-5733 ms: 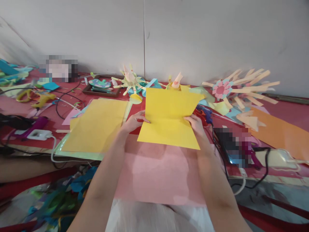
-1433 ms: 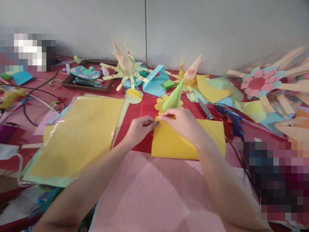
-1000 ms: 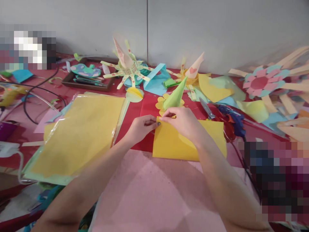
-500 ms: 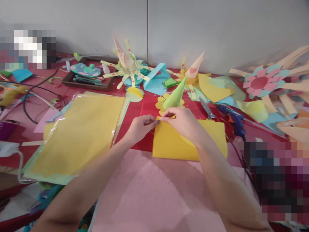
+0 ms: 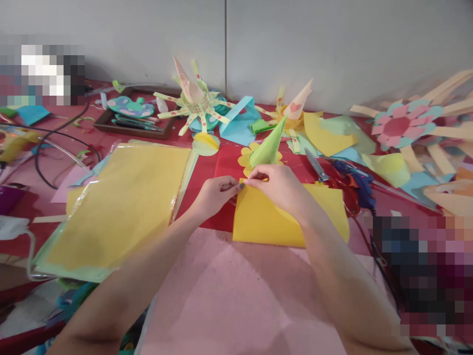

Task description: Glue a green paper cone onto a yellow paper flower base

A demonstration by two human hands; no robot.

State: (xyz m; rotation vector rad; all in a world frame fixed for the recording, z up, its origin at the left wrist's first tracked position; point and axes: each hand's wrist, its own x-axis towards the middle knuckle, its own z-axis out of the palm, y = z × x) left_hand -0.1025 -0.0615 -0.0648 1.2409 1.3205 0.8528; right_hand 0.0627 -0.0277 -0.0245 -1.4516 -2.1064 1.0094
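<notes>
Two hands [image 5: 216,199] [image 5: 279,187] pinch one folded yellow sheet [image 5: 269,222].

My nearest open stretch is the bare pink sheet [image 5: 236,296] between my forearms. Beyond my fingers, the green paper cone [image 5: 268,145] stands in the way, with the scissors [image 5: 317,166] and glue gun [image 5: 356,182] crowding the right; a low path crosses the plastic-wrapped yellow stack [image 5: 125,202].
</notes>
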